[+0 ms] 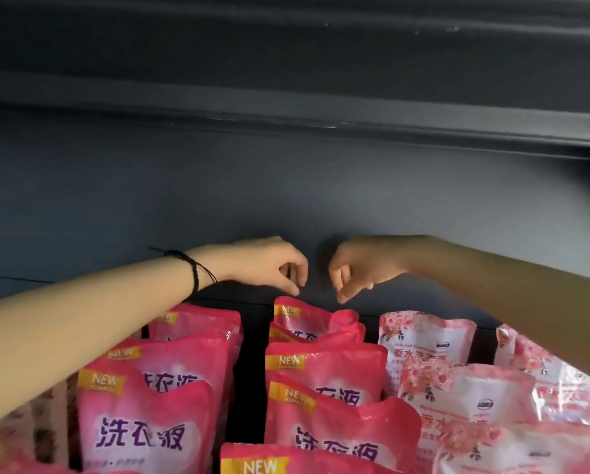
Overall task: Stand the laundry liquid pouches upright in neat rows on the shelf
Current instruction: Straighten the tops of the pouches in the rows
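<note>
Dark grey back wall [149, 200] fills most of what I see, with the edge of the shelf above [286, 121] crossing it. Below, deep pink pouches [170, 367] stand in two rows running front to back, and paler flowered pouches [427, 340] stand in rows to their right. I reach over them to the back. My left hand [269, 265], a black cord [196, 271] at its wrist, and my right hand [358, 268] are both clenched with nothing in them, close together just above the rearmost pouch [307, 318] of the second pink row. I cannot tell whether my left fingertips touch its top edge.
</note>
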Demonstrator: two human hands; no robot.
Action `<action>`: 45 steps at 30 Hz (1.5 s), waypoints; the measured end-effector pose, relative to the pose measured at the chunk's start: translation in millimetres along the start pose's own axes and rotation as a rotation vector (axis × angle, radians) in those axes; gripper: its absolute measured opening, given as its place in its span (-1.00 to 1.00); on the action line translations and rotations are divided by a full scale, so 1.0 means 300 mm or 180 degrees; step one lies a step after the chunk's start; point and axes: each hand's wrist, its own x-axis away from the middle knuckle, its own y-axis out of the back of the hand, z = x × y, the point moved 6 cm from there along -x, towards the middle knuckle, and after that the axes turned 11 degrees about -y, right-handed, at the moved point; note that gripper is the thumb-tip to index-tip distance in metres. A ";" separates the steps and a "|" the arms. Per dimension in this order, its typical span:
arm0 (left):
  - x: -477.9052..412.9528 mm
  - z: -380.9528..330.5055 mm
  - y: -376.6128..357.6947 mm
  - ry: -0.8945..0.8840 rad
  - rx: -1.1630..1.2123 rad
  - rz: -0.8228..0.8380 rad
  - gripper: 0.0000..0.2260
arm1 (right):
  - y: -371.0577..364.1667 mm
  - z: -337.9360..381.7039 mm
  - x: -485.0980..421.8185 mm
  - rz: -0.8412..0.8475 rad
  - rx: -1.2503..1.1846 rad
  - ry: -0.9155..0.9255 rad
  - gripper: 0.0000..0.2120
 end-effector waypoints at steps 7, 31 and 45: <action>0.063 -0.069 -0.057 0.0019 0.1160 0.0723 -0.86 | -0.064 0.033 0.091 0.0625 -0.0675 0.0080 -0.93; 0.137 -0.165 -0.039 0.0496 -0.0646 0.0485 -0.88 | -0.066 0.032 0.191 -0.0388 0.0805 -0.0549 -0.88; 0.472 -0.554 0.015 0.0168 0.0772 -0.0704 -0.87 | -0.048 0.349 0.690 -0.1078 -0.0594 -0.0670 -0.75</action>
